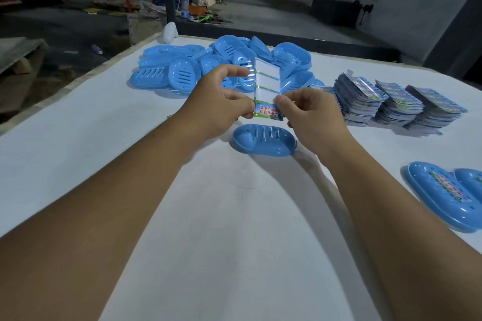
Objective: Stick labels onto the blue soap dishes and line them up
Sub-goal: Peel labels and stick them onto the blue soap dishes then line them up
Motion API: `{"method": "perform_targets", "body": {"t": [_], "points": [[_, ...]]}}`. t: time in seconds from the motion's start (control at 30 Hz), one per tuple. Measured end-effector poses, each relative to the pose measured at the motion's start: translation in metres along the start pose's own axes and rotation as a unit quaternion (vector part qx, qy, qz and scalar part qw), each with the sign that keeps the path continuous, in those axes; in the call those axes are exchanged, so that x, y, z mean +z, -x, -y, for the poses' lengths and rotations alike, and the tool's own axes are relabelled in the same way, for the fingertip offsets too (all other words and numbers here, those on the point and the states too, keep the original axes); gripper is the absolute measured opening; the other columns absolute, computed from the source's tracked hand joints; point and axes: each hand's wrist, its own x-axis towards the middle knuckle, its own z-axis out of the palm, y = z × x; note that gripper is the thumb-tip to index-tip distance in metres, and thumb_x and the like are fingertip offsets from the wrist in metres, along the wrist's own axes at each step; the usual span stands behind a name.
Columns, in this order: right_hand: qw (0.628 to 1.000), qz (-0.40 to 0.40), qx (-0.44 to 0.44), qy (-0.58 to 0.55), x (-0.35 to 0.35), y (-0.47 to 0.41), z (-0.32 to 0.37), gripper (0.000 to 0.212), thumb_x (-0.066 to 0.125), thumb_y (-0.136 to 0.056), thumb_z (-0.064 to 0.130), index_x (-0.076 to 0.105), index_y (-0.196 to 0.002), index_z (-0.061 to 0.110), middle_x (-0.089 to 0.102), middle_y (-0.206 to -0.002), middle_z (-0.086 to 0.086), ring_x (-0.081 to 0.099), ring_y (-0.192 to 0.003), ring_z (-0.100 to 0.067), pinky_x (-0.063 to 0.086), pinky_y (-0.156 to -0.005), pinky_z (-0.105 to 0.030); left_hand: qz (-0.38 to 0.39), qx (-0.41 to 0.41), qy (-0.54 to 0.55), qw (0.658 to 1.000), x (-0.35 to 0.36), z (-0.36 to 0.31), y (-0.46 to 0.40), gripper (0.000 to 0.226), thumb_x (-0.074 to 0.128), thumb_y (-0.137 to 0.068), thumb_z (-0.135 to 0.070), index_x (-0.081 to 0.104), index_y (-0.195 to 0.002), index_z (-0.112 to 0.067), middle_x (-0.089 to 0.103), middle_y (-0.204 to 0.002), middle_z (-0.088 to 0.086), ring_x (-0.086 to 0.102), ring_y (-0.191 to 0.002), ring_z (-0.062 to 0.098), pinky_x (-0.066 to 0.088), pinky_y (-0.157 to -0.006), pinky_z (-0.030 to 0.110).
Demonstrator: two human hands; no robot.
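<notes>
Red Chinese characters "洗手护健康" mark the label strip [267,88] both hands pinch.

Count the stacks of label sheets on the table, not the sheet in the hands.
3, side by side at the right: left stack, middle stack, right stack. More sheets may lie hidden behind the right hand.

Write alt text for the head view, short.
Two bare hands hold a label sheet upright above a white table: the left hand pinches its left edge, the right hand pinches its last printed label. One unlabelled blue soap dish lies just below; a dish pile and label stacks sit behind.
</notes>
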Motion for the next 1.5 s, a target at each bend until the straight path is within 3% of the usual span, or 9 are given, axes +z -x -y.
{"method": "perform_targets", "body": {"t": [0.17,0.27,0.4,0.6,0.73,0.93,1.17,1.3,1.5], "points": [[0.999,0.007,-0.032,-0.012,0.0,0.003,0.004,0.022,0.08,-0.083,0.034,0.07,-0.072,0.017,0.072,-0.068,0.001,0.054,-0.057,-0.006,0.046,-0.058,-0.027,-0.025,0.011,0.004,1.0,0.001,-0.002,0.002,0.042,0.075,-0.085,-0.011,0.055,-0.11,-0.039,0.078,-0.078,-0.008,0.074,-0.081,0.004,0.053,-0.095,0.037],[0.997,0.049,-0.056,-0.03,0.002,0.009,0.009,0.022,0.076,-0.086,0.032,0.074,-0.071,0.017,0.061,-0.057,-0.003,0.042,-0.05,-0.007,0.035,-0.049,-0.02,-0.029,0.021,0.011,0.999,0.001,-0.003,0.004,0.042,0.074,-0.086,-0.011,0.055,-0.114,-0.036,0.078,-0.078,-0.006,0.074,-0.081,0.006,0.053,-0.091,0.033],[0.993,0.085,-0.078,-0.035,0.002,0.016,0.016,0.02,0.074,-0.088,0.042,0.078,-0.069,0.035,0.064,-0.072,-0.022,0.041,-0.056,-0.014,0.033,-0.053,-0.028,-0.016,0.031,0.008,0.999,0.003,-0.003,0.005,0.043,0.073,-0.088,-0.008,0.055,-0.12,-0.029,0.078,-0.079,-0.006,0.074,-0.079,0.006,0.05,-0.08,0.025],[0.993,0.086,-0.067,-0.032,0.001,0.016,0.017,0.025,0.072,-0.09,0.036,0.078,-0.066,0.035,0.074,-0.068,0.008,0.057,-0.056,0.002,0.043,-0.056,-0.016,-0.014,0.034,-0.004,0.999,0.005,-0.002,0.005,0.041,0.073,-0.087,-0.008,0.055,-0.118,-0.029,0.078,-0.077,-0.008,0.074,-0.077,0.004,0.048,-0.075,0.022],[0.996,0.079,-0.035,-0.036,-0.001,0.014,0.015,0.022,0.07,-0.09,0.03,0.08,-0.073,0.021,0.075,-0.071,0.0,0.053,-0.059,-0.013,0.043,-0.058,-0.03,-0.03,0.019,-0.013,0.999,0.004,-0.001,0.003,0.039,0.075,-0.085,-0.012,0.056,-0.112,-0.033,0.077,-0.076,-0.009,0.073,-0.076,0.005,0.053,-0.079,0.03],[0.997,0.068,-0.012,-0.018,-0.001,0.009,0.01,0.028,0.069,-0.091,0.029,0.078,-0.07,0.012,0.072,-0.076,-0.018,0.051,-0.06,-0.019,0.044,-0.063,-0.032,-0.067,-0.038,-0.05,0.996,0.0,0.001,0.0,0.044,0.072,-0.078,-0.009,0.055,-0.11,-0.033,0.076,-0.074,-0.005,0.071,-0.079,0.012,0.055,-0.074,0.032],[0.997,0.068,0.024,-0.012,-0.002,0.006,0.006,0.026,0.07,-0.088,0.031,0.077,-0.068,0.017,0.074,-0.075,-0.011,0.05,-0.06,-0.017,0.043,-0.059,-0.032,-0.081,-0.077,-0.105,0.988,-0.005,0.004,-0.001,0.04,0.059,-0.082,-0.012,0.051,-0.114,-0.033,0.07,-0.103,0.005,0.066,-0.087,0.023,0.054,-0.07,0.041],[0.997,0.07,0.042,-0.011,-0.002,0.005,0.007,0.023,0.07,-0.086,0.032,0.078,-0.07,0.018,0.073,-0.076,-0.014,0.049,-0.06,-0.017,0.043,-0.059,-0.033,-0.083,-0.088,-0.154,0.981,-0.011,0.004,-0.002,0.039,0.051,-0.083,-0.01,0.047,-0.117,-0.029,0.059,-0.09,0.001,0.054,-0.069,0.015,0.037,-0.053,0.03],[0.994,0.073,0.075,-0.023,-0.002,0.005,0.008,0.022,0.073,-0.084,0.032,0.078,-0.071,0.014,0.073,-0.067,0.001,0.051,-0.054,-0.005,0.045,-0.054,-0.025,-0.093,-0.102,-0.214,0.967,-0.02,0.002,-0.003,0.032,0.051,-0.088,-0.009,0.042,-0.115,-0.024,0.049,-0.088,-0.003,0.048,-0.069,0.012,0.031,-0.052,0.03]]}}
